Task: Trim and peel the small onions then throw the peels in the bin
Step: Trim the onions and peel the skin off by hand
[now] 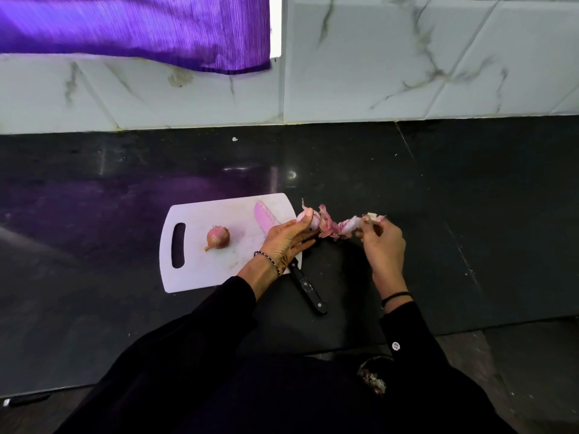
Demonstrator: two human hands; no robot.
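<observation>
Peel (336, 228) is stretching as a ragged pink strip between your two hands, and the coming pull is turning on that strip. Its long axis is running straight across, from your left hand (286, 242) to your right hand (383, 245).

Your left hand is curling fingers and thumb round the small onion (310, 220), holding it lifted just past the right edge of the cutting board (194, 274). Your right hand is pinching the free end of the peel at its fingertips, off to the right of the onion, with the strip sagging a little between them.

Judging by this, you are stripping the skin. The pull is best going rightward along the strip, away from the left hand, while that hand is bracing the onion. The right hand is nearer the loose end.

To the left of your left hand a second onion (218, 237), skin on, is lying on the board within that hand's reach. The knife (264, 219) is lying beneath your left hand and wrist, pink blade pointing away from you and black handle trailing back onto the bench (470, 214).

Down by your right elbow a dark round container (376, 358) is showing pale scraps. It may be the bin, though too little is showing to be sure.
</observation>
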